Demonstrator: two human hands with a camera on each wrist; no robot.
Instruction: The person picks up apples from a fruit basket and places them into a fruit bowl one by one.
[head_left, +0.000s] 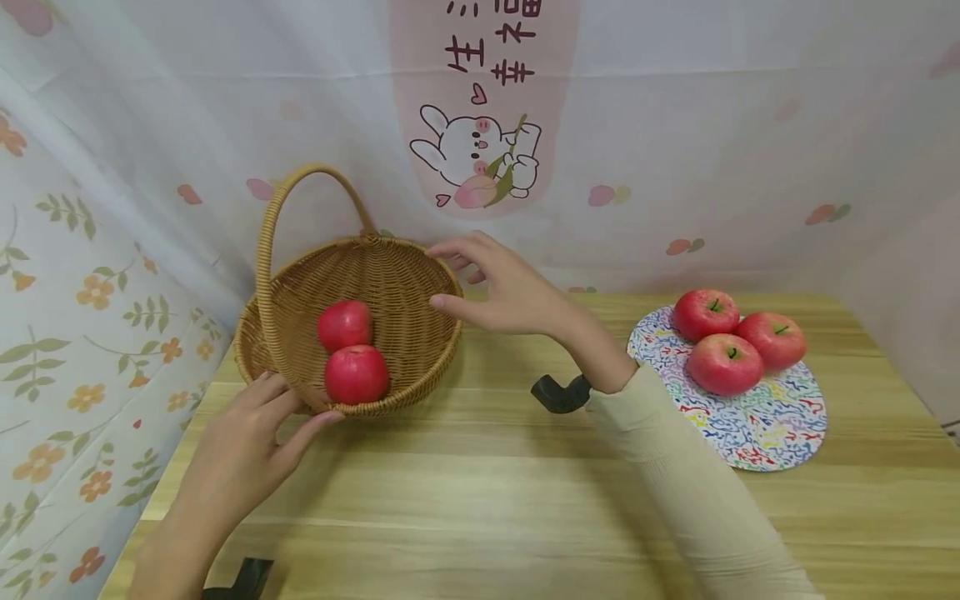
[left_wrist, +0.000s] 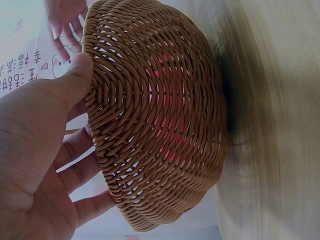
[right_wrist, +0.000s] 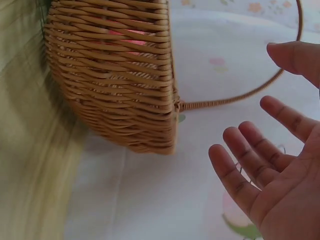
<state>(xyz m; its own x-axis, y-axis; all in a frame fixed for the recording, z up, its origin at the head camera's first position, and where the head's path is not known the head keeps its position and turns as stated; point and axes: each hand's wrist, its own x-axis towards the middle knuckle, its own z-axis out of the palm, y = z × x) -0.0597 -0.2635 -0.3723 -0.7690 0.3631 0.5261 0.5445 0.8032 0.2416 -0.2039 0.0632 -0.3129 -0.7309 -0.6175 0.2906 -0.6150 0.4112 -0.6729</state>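
A wicker basket (head_left: 411, 321) with a tall arched handle (head_left: 267, 250) stands at the left of the table by the back curtain. Two red apples, one behind (head_left: 345, 323) and one in front (head_left: 357, 377), lie inside it. My left hand (head_left: 243, 442) grips the near-left rim where the handle meets it; the left wrist view shows the thumb (left_wrist: 80, 70) on the outer side and the other fingers behind the rim. By the right rim hovers my right hand (head_left: 513, 287), its fingers spread and holding nothing; a gap shows between hand and basket in the right wrist view.
At the right, three red apples (head_left: 726, 364) sit together on a round, colourfully patterned mat (head_left: 783, 437). The wooden table (head_left: 465, 500) runs back to a white printed curtain (head_left: 720, 167); a floral cloth (head_left: 90, 350) hangs along the left. Black wrist-worn pieces (head_left: 561, 394) show beside the arms.
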